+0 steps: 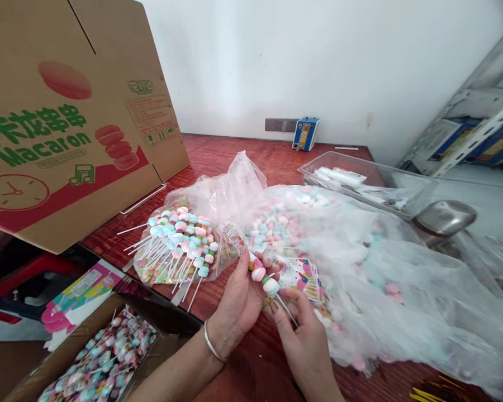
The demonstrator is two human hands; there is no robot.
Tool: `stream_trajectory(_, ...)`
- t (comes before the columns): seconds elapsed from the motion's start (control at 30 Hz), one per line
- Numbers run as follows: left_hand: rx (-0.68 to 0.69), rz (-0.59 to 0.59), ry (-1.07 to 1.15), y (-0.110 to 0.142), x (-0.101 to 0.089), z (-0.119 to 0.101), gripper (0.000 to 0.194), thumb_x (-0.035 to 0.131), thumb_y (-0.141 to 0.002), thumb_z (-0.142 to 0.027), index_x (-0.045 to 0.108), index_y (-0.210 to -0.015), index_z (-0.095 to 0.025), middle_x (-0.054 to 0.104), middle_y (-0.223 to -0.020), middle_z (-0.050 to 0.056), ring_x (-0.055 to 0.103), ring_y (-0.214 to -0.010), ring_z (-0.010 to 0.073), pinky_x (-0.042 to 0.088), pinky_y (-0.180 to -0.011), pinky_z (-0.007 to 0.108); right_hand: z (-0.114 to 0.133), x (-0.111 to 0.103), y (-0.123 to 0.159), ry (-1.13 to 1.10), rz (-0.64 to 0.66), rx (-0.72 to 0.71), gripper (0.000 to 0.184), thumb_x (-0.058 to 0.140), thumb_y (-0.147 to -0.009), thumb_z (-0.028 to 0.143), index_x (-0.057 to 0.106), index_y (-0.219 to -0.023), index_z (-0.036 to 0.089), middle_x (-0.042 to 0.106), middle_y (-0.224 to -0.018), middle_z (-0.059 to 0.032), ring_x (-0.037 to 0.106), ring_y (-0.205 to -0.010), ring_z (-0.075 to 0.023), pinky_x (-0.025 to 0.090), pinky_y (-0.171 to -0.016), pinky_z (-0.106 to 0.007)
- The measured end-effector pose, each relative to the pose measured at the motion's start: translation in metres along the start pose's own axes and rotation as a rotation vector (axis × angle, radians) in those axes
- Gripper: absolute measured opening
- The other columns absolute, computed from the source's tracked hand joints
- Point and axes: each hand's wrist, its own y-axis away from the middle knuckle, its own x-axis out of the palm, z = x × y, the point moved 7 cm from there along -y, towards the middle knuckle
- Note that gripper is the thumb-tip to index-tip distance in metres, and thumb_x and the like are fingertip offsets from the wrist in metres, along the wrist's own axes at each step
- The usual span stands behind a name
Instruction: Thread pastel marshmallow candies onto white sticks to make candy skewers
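Red-brown wood-grained tabletop [235, 144] meets a plain white wall [339, 67], with a large brown cardboard box printed "Macaron" [121, 72] at the left. Near the table's front edge, between both hands, is a pastel pink, white and green marshmallow skewer on a white stick [270, 286]. Left hand [241, 298] has its thumb and curled fingers closed around the skewer's upper part, where a clear printed plastic wrapper [233, 234] projects; how far it covers the sweets is unclear. Right hand [304, 329] pinches the stick end, thumb against fingers. Beside the left hand, a heap of blue, pink and white marshmallow skewers [186, 234] lies on a clear plastic bag of colourful sweets [148, 272]. Beyond the right hand spreads a translucent white plastic bag [427, 312] over pastel marshmallows [272, 229].
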Motion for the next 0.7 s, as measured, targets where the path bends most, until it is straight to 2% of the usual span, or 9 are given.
stream_trajectory(0.07, 0.011, 0.010, 0.002, 0.000, 0.001, -0.001, 0.024, 0.055, -0.094, -0.034, 0.060, -0.080, -0.014, 0.057, -0.070, 0.002, 0.059, -0.069, 0.0150, 0.054, -0.071, 0.029, 0.005, -0.008, -0.001, 0.086, -0.070, -0.096, 0.022, 0.054, -0.094, 0.035, 0.067, -0.098, 0.019, 0.072, -0.077, -0.0043, 0.064, -0.062, -0.0183, 0.045, -0.057, -0.026)
stream_trajectory(0.13, 0.004, 0.029, 0.001, 0.000, 0.002, -0.001, 0.028, 0.054, -0.095, -0.034, 0.059, -0.076, -0.014, 0.056, -0.069, 0.002, 0.059, -0.069, 0.0149, 0.054, -0.074, 0.030, 0.006, -0.009, -0.002, 0.084, -0.046, -0.102, 0.024, 0.052, -0.094, 0.036, 0.069, -0.092, 0.019, 0.070, -0.074, -0.0044, 0.062, -0.062, -0.0181, 0.043, -0.057, -0.026)
stream_trajectory(0.2, -0.013, 0.052, -0.002, 0.000, 0.004, -0.001, 0.032, 0.052, -0.095, -0.036, 0.059, -0.074, -0.014, 0.056, -0.068, 0.003, 0.059, -0.069, 0.0151, 0.054, -0.076, 0.031, -0.002, -0.002, -0.003, -0.088, 0.081, 0.060, 0.029, 0.050, -0.095, 0.042, 0.067, -0.088, 0.020, 0.061, -0.062, -0.0003, 0.055, -0.053, -0.0146, 0.040, -0.050, -0.024)
stream_trajectory(0.27, -0.031, 0.080, -0.002, 0.001, 0.005, -0.001, 0.035, 0.051, -0.096, -0.039, 0.059, -0.073, -0.013, 0.056, -0.068, 0.003, 0.059, -0.070, 0.0153, 0.054, -0.077, 0.032, -0.012, 0.011, 0.000, -0.376, 0.224, 0.297, 0.035, 0.050, -0.094, 0.052, 0.062, -0.084, 0.020, 0.047, -0.049, 0.0065, 0.041, -0.039, -0.0097, 0.032, -0.039, -0.020)
stream_trajectory(0.33, -0.049, 0.115, 0.007, 0.002, 0.007, 0.000, 0.036, 0.052, -0.095, -0.042, 0.060, -0.074, -0.014, 0.057, -0.068, 0.003, 0.059, -0.072, 0.0159, 0.053, -0.079, 0.032, -0.016, 0.022, 0.006, -0.668, 0.300, 0.485, 0.038, 0.054, -0.091, 0.057, 0.060, -0.083, 0.020, 0.034, -0.041, 0.0124, 0.027, -0.030, -0.0053, 0.026, -0.033, -0.017)
stream_trajectory(0.4, -0.078, 0.155, 0.026, 0.004, 0.009, 0.001, 0.035, 0.054, -0.093, -0.043, 0.060, -0.075, -0.014, 0.058, -0.070, 0.003, 0.060, -0.074, 0.0161, 0.053, -0.081, 0.032, -0.014, 0.029, 0.008, -0.908, 0.330, 0.586, 0.035, 0.062, -0.088, 0.054, 0.060, -0.083, 0.019, 0.032, -0.039, 0.0145, 0.021, -0.027, -0.0027, 0.029, -0.033, -0.016)
stream_trajectory(0.5, -0.115, 0.197, 0.050, 0.006, 0.010, 0.004, 0.036, 0.056, -0.092, -0.046, 0.061, -0.075, -0.014, 0.059, -0.070, 0.003, 0.062, -0.076, 0.0163, 0.053, -0.085, 0.032, -0.009, 0.035, 0.010, -1.144, 0.372, 0.645, 0.029, 0.067, -0.087, 0.046, 0.063, -0.082, 0.017, 0.032, -0.039, 0.0152, 0.018, -0.027, -0.0013, 0.034, -0.033, -0.016)
stream_trajectory(0.57, -0.114, 0.196, 0.023, 0.004, 0.008, 0.003, 0.035, 0.057, -0.091, -0.046, 0.065, -0.082, -0.013, 0.064, -0.077, 0.005, 0.064, -0.078, 0.0172, 0.054, -0.084, 0.033, -0.008, 0.036, 0.009, -1.193, 0.373, 0.643, 0.027, 0.067, -0.088, 0.043, 0.064, -0.082, 0.017, 0.032, -0.039, 0.0150, 0.018, -0.027, -0.0011, 0.034, -0.033, -0.016)
stream_trajectory(0.7, 0.013, 0.188, -0.071, -0.003, 0.002, -0.012, 0.026, 0.061, -0.091, -0.027, 0.065, -0.114, -0.017, 0.069, -0.116, 0.009, 0.068, -0.093, 0.0198, 0.055, -0.086, 0.035, -0.013, 0.034, 0.008, -1.133, 0.309, 0.620, 0.028, 0.069, -0.087, 0.043, 0.066, -0.081, 0.016, 0.031, -0.041, 0.0145, 0.017, -0.030, -0.0006, 0.031, -0.034, -0.015)
